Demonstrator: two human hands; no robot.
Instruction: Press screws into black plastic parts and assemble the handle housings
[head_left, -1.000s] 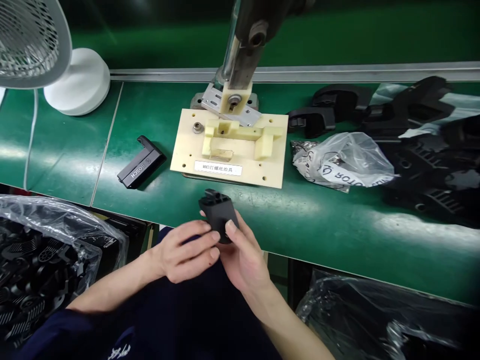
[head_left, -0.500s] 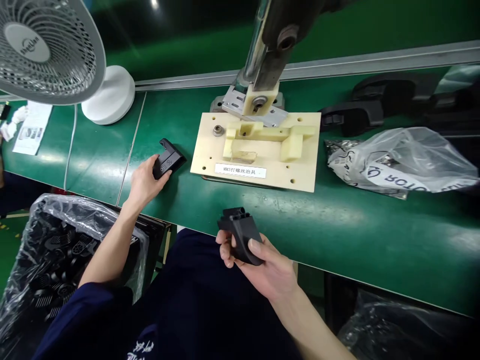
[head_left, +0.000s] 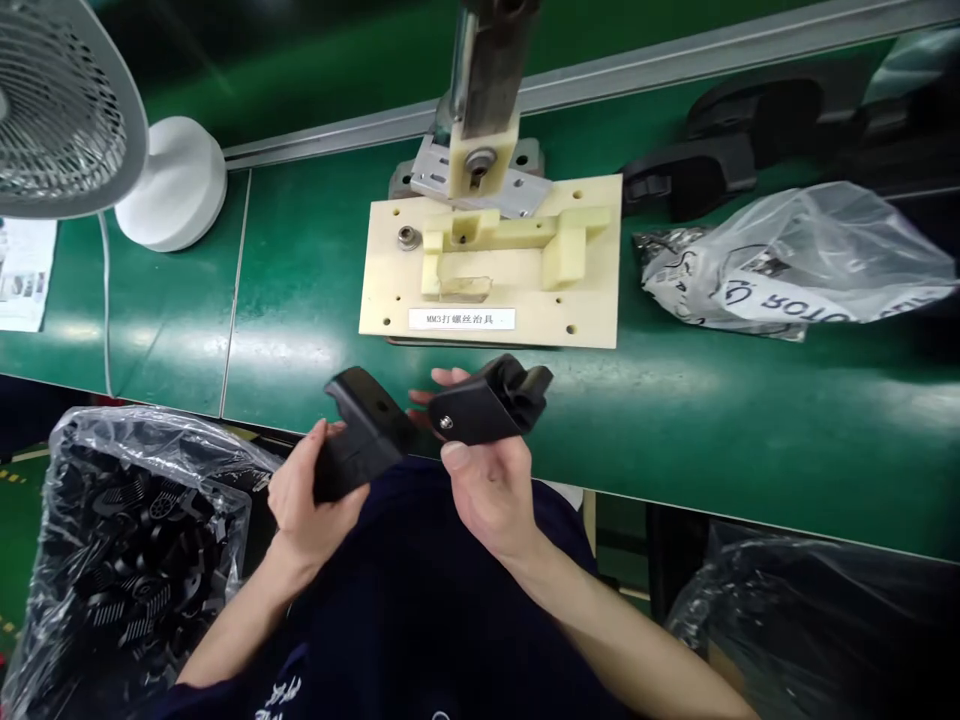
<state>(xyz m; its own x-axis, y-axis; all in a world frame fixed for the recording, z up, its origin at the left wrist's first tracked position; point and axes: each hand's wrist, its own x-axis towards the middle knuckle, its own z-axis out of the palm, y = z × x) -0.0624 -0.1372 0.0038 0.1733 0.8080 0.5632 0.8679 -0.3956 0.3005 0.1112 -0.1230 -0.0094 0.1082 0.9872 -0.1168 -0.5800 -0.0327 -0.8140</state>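
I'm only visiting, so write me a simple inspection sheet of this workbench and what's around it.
Surface: shiny green bench top, bearing a cream fixture.
Things in hand: a black part; a second black part showing a silver spot, possibly a screw.
Clutter: plastic bag and dark parts at the right.
Hands: left hand grips the first; right hand holds the second.
Cables: one pale cable runs toward the bench's front edge.
Surroundings: fan at left; plastic-lined bin of black pieces below.

Angling both bare forearms (head_left: pixel 247 615) inward. Curling the left hand (head_left: pixel 307 505) into a grip, pointing that thumb toward the other hand. Gripping with the right hand (head_left: pixel 491 490), kinda palm-up, with fingertips (head_left: pixel 444 377) peeking out beyond the thumb. Holding both hands close but apart.
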